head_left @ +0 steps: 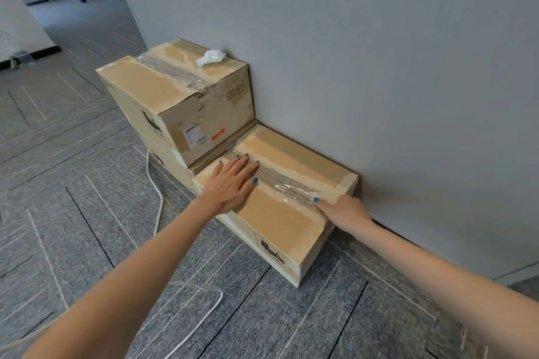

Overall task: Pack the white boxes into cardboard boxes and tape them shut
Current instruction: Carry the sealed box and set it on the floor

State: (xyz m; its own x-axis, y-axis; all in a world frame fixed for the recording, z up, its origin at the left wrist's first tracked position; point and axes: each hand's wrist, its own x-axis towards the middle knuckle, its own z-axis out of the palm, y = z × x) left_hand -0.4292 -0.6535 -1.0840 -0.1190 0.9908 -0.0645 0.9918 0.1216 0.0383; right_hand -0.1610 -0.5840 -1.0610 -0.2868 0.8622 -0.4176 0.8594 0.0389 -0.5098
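left grip (231,183) flat atop cardboard box (280,223)

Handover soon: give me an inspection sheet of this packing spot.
Surface: grey carpet.
Job's things: near cardboard box closed, clear tape along its top seam; upper box, taped, stacked on a lower box beside it. White boxes: nothing seen.
Clutter: crumpled tissue on the upper box.
Hands: left hand flat on the near box's top; right hand has one fingertip on the tape, other fingers hidden.
Cables: white cable loose on the carpet.
Surroundings: grey wall; open corridor beyond.
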